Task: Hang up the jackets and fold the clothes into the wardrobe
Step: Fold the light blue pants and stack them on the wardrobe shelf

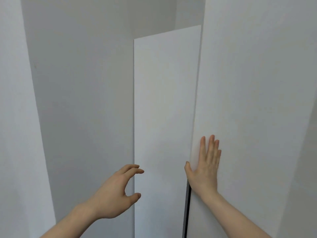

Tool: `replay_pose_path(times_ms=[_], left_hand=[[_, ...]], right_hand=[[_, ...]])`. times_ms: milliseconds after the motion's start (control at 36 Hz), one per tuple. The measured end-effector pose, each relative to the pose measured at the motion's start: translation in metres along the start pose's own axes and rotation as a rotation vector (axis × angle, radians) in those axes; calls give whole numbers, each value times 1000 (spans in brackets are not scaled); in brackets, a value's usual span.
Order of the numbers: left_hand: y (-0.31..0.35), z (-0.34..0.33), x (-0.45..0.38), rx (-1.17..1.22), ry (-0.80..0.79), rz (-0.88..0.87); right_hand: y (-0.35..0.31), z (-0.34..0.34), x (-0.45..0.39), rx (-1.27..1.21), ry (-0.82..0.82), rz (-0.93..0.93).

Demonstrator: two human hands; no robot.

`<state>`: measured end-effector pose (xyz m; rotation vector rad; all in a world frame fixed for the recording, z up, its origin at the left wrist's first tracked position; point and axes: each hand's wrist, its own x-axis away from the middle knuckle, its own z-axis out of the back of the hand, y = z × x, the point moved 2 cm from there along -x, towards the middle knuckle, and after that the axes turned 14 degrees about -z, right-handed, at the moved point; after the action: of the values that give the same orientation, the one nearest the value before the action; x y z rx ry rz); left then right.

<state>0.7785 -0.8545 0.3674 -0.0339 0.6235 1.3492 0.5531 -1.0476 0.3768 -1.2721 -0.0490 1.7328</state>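
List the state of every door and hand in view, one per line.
Left door: ajar, its free edge swung out toward the camera.
Right door: a dark gap shows at its lower left edge; whether shut or ajar, cannot tell.
Left hand: open, fingers curled near the left door's edge, holding nothing.
Right hand: open, palm flat on the right door, thumb hooked round its edge.

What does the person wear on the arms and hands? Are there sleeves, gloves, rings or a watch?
Nothing worn is visible. The left hand and the right hand are bare, with no gloves and no rings visible on the fingers. Both forearms are uncovered as far as the picture's edge, with no sleeves, and neither wrist shows a watch or bracelet.
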Motion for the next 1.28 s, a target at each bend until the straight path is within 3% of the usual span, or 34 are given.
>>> replay_pose_path(times_ms=[556, 1278], left_hand=[[-30, -13, -69, -44, 17, 33], [-47, -2, -97, -87, 65, 73]], right_hand=[[46, -77, -73, 286, -2, 90], [83, -110, -115, 376, -5, 143]])
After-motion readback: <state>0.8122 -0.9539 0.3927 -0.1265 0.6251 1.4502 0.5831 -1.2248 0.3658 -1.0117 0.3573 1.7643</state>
